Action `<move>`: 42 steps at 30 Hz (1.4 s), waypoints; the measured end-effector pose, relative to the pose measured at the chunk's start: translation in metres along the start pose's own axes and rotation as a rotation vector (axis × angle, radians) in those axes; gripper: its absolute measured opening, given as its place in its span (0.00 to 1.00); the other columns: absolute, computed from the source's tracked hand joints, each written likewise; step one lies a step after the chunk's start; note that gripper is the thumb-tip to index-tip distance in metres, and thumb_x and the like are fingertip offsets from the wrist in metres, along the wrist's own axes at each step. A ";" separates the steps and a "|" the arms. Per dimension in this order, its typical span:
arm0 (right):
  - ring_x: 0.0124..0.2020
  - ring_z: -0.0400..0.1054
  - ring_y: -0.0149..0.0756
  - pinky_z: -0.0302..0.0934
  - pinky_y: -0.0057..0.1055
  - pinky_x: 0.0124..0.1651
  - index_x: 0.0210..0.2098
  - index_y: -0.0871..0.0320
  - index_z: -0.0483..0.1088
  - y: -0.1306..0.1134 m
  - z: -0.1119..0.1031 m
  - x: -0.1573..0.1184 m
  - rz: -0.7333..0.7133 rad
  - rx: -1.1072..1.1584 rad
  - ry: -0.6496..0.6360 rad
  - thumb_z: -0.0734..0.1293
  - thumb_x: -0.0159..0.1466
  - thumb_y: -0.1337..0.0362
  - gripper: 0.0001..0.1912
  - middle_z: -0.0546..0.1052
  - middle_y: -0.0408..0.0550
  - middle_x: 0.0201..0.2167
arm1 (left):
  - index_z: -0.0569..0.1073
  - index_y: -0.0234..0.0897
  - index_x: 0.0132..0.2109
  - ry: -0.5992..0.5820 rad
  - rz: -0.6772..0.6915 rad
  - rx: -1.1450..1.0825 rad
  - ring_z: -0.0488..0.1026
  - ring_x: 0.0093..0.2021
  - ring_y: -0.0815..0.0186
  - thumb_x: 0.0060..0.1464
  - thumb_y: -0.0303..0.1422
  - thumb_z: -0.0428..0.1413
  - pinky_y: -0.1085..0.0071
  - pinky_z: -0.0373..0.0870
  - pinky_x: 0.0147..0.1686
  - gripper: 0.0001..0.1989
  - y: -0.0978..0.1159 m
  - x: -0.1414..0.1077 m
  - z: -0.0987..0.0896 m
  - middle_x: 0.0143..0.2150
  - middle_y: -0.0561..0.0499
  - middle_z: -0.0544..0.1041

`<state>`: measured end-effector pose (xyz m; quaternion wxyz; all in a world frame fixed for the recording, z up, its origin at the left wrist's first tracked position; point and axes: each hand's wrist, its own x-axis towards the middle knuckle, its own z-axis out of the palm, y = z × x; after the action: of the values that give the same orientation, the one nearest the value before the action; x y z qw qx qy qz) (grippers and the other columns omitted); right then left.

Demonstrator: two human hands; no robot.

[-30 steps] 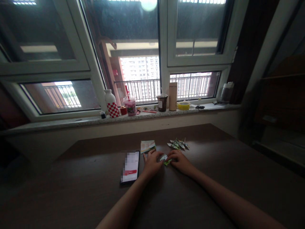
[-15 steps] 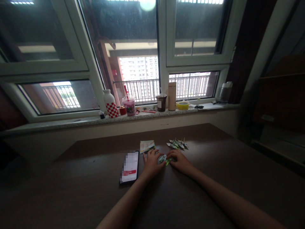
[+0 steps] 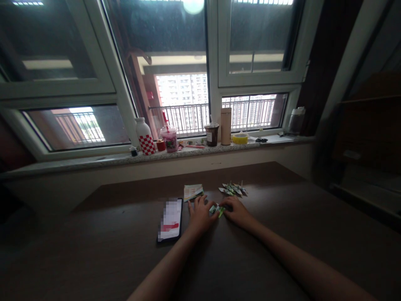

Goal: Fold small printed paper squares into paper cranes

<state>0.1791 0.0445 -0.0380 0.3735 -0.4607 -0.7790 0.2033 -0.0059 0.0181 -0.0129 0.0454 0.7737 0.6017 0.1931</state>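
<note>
A small folded piece of green and white paper (image 3: pixel 221 211) lies on the dark table between my two hands. My left hand (image 3: pixel 201 212) has its thumb and fingertips at the paper's left side, pinching it. From the right, my right hand (image 3: pixel 235 210) grips the same paper between thumb and forefinger. Just beyond my left hand is a stack of printed paper sheets (image 3: pixel 192 192). Several folded paper pieces (image 3: pixel 233 189) form a pile beyond my right hand. The finer folds of the held paper are too small to tell.
A lit phone (image 3: pixel 171 220) lies left of my left hand on the table (image 3: pixel 125 251). Behind, the windowsill (image 3: pixel 188 153) bears a checkered bottle (image 3: pixel 146 140), a pink drink cup (image 3: pixel 170 140), a dark drink cup (image 3: pixel 212 135), a tan flask (image 3: pixel 226 126) and yellow tape (image 3: pixel 239 139).
The small paper has shifted and turned slightly between my fingers, and the fingers of my left hand have moved a little. The rest looks the same.
</note>
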 end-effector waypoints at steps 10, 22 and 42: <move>0.48 0.63 0.43 0.59 0.41 0.55 0.43 0.54 0.79 0.001 0.006 -0.003 -0.039 -0.187 0.032 0.68 0.61 0.67 0.12 0.73 0.52 0.40 | 0.75 0.58 0.54 -0.001 0.006 0.108 0.49 0.69 0.45 0.57 0.49 0.53 0.31 0.32 0.62 0.19 0.007 -0.004 -0.008 0.71 0.48 0.56; 0.48 0.60 0.45 0.59 0.42 0.53 0.52 0.50 0.75 -0.020 0.004 -0.009 -0.079 -0.423 -0.014 0.64 0.65 0.64 0.17 0.69 0.55 0.42 | 0.73 0.64 0.55 -0.002 -0.008 0.107 0.44 0.70 0.42 0.55 0.51 0.53 0.27 0.25 0.59 0.20 0.005 -0.006 -0.007 0.73 0.57 0.50; 0.46 0.61 0.49 0.57 0.47 0.49 0.31 0.49 0.81 -0.024 -0.006 -0.013 0.060 -0.502 0.135 0.72 0.57 0.56 0.07 0.73 0.54 0.38 | 0.73 0.64 0.54 0.002 -0.028 0.100 0.42 0.71 0.41 0.54 0.54 0.52 0.31 0.18 0.60 0.21 0.007 -0.008 -0.014 0.72 0.58 0.54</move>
<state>0.1740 0.0213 -0.0228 0.2925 -0.5745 -0.7643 -0.0167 -0.0062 0.0060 -0.0002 0.0087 0.7664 0.6214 0.1628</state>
